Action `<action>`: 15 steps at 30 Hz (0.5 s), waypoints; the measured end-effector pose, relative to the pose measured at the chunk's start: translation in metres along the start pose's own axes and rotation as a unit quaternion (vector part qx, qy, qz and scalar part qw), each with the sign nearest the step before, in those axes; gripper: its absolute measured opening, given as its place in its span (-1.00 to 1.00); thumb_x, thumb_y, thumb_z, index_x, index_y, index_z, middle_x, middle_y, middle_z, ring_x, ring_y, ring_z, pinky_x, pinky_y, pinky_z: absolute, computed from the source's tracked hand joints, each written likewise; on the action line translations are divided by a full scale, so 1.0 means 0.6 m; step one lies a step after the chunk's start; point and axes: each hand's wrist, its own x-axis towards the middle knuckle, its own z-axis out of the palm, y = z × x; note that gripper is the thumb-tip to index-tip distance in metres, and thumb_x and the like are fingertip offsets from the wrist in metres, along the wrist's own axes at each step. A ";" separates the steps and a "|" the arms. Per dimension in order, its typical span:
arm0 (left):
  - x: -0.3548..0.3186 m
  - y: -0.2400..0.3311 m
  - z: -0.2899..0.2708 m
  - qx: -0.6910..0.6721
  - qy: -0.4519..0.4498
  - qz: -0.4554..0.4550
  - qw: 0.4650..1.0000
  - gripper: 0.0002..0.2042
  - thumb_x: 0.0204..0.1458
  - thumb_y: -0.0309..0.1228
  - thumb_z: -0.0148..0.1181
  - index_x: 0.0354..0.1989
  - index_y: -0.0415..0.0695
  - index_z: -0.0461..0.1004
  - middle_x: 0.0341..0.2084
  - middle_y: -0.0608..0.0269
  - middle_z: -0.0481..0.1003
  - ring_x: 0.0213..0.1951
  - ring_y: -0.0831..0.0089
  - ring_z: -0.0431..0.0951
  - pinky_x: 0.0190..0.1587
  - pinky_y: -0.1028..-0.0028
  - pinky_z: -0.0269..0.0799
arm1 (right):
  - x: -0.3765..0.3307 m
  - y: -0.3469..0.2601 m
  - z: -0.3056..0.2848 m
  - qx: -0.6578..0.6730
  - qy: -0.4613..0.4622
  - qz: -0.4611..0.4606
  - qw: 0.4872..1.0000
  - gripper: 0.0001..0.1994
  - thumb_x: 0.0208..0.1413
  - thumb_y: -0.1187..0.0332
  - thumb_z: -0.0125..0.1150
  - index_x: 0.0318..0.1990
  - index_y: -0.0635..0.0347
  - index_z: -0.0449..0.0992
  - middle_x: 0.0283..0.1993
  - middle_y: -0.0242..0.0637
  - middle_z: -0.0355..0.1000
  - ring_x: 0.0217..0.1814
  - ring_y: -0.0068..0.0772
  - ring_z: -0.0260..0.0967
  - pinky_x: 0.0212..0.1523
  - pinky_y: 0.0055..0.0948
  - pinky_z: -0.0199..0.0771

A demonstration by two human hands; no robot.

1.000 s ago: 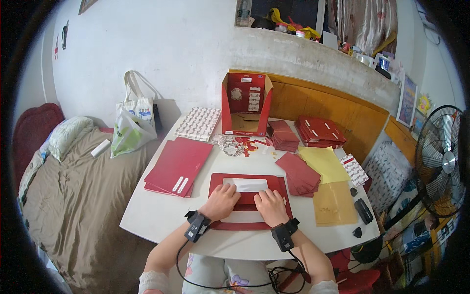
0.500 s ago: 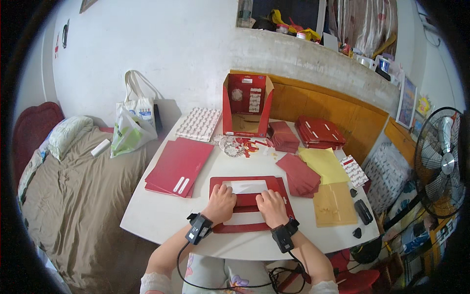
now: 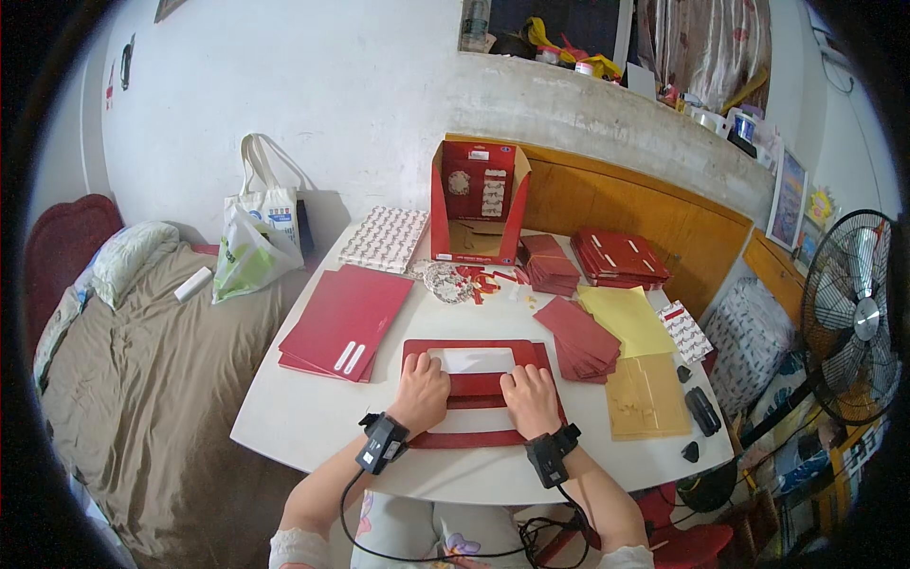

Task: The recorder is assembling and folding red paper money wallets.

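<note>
A red cardboard sheet [image 3: 477, 385] with pale window-like panels lies at the table's front middle, on top of another red piece. My left hand [image 3: 423, 391] rests on its left part, fingers curled and closed on the red band across the middle. On the right end of that same band my right hand [image 3: 532, 398] is closed too, with its fingertips bent under. Between the hands the band stands out slightly over the pale panels. Each wrist wears a black device with a cable.
On the white table [image 3: 322, 427] are large red sheets [image 3: 346, 318] at left, an upright red display box [image 3: 479, 213] behind, small red packets [image 3: 580, 341], yellow sheets [image 3: 649, 398] and a patterned stack [image 3: 384, 237]. A fan [image 3: 858, 318] stands at right, a bed [image 3: 161, 398] at left.
My hands have moved slightly apart along the band, the left one a little leftward and the right one a little rightward. More of the red band shows between them.
</note>
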 end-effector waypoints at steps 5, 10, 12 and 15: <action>0.001 -0.001 -0.023 -0.060 0.015 -0.001 0.998 -0.67 -0.21 -0.22 0.22 -0.41 -0.29 0.46 -0.33 0.02 0.39 -0.16 0.14 0.31 -0.03 0.23 0.17 | -0.003 0.020 0.012 0.001 -0.004 0.034 0.999 -0.89 -0.17 0.52 0.15 -0.45 0.16 0.36 -0.38 -0.27 0.27 -0.28 -0.25 0.28 -0.27 -0.31 0.30; 0.006 -0.023 -0.034 -0.126 0.022 -0.072 0.989 -0.53 -0.05 -0.05 0.22 -0.29 -0.28 0.33 -0.32 0.02 0.32 -0.15 0.06 0.32 -0.02 0.18 0.20 | -0.015 0.045 0.012 0.083 -0.072 0.070 0.991 -0.85 -0.12 0.50 0.17 -0.33 0.23 0.38 -0.32 -0.21 0.29 -0.20 -0.18 0.34 -0.19 -0.26 0.38; 0.009 -0.036 -0.016 -0.130 0.058 -0.127 0.982 -0.61 0.02 -0.13 0.17 -0.29 -0.27 0.33 -0.32 0.02 0.33 -0.21 0.07 0.34 -0.07 0.18 0.22 | -0.013 0.047 -0.003 0.183 -0.037 0.079 0.979 -0.73 -0.13 0.52 0.23 -0.20 0.26 0.39 -0.26 -0.18 0.29 -0.15 -0.10 0.34 -0.17 -0.17 0.39; 0.007 -0.049 -0.003 -0.128 0.038 -0.149 0.980 -0.68 0.09 -0.21 0.08 -0.25 -0.28 0.32 -0.29 -0.01 0.34 -0.24 0.05 0.39 -0.13 0.18 0.27 | -0.001 0.029 -0.040 0.253 -0.017 0.015 0.967 -0.73 -0.10 0.42 0.27 -0.20 0.25 0.42 -0.23 -0.21 0.33 -0.15 -0.13 0.34 -0.13 -0.23 0.39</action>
